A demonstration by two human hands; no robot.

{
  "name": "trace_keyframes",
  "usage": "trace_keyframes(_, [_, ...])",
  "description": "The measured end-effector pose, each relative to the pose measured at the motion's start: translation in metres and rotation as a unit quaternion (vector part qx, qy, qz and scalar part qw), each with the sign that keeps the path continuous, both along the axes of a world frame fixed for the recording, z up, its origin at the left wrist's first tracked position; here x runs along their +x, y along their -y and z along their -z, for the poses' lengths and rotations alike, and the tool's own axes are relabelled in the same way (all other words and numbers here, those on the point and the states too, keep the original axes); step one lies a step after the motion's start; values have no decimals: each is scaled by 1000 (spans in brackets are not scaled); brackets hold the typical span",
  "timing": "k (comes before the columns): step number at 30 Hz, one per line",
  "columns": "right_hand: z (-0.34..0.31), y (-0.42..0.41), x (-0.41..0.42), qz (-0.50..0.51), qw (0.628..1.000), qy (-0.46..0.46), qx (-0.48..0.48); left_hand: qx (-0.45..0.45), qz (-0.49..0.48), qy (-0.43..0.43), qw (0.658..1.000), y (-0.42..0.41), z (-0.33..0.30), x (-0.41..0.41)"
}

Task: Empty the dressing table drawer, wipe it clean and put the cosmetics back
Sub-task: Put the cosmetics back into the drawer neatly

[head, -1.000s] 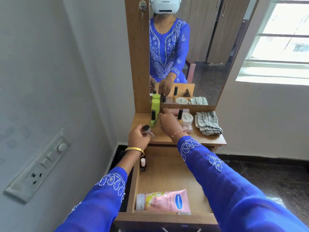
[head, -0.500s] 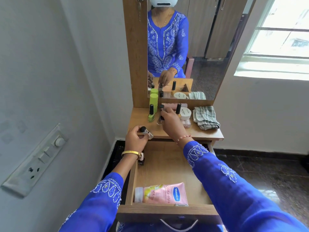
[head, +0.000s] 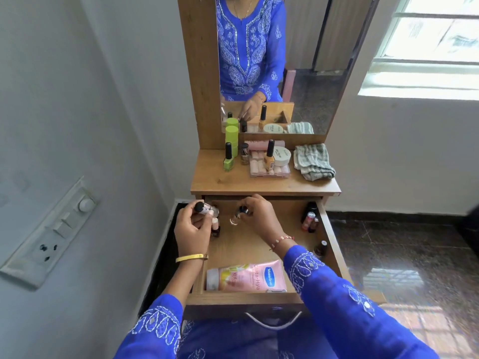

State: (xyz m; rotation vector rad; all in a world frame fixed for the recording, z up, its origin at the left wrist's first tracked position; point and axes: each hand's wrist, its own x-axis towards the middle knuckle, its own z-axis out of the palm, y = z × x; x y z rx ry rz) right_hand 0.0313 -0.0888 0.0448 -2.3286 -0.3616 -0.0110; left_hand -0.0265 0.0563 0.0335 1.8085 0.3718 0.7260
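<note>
Over the open drawer (head: 334,244), the left hand (head: 191,229) has its fingers closed around a little black-capped bottle (head: 206,209). Next to it, the right hand (head: 259,216) pinches a small dark-capped bottle (head: 239,215). A pink tube (head: 246,279) lies at the drawer's front. More bottles and a folded cloth (head: 312,161) sit up on the desk (head: 212,180).

The wooden surface (head: 215,181) carries a green nail polish bottle (head: 228,160), a green tube (head: 231,139), a yellow nail polish bottle (head: 269,158), a white jar (head: 282,156), a clear box (head: 269,170) and a folded grey cloth (head: 313,161)
</note>
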Motion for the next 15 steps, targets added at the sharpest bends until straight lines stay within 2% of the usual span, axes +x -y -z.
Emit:
trace_keyframes(3, [13,-7,-2,2,999,-32,-22,-52,-2,-3,999,-1,10,-4])
trace_keyframes(6, [21,-15,-2,2,997,-55,-49,-65,-8,-7,998,-1,15,-5])
trace_keyframes(15, [30,-38,0,-15,994,-72,-80,26,16,-14,999,-2,19,-12])
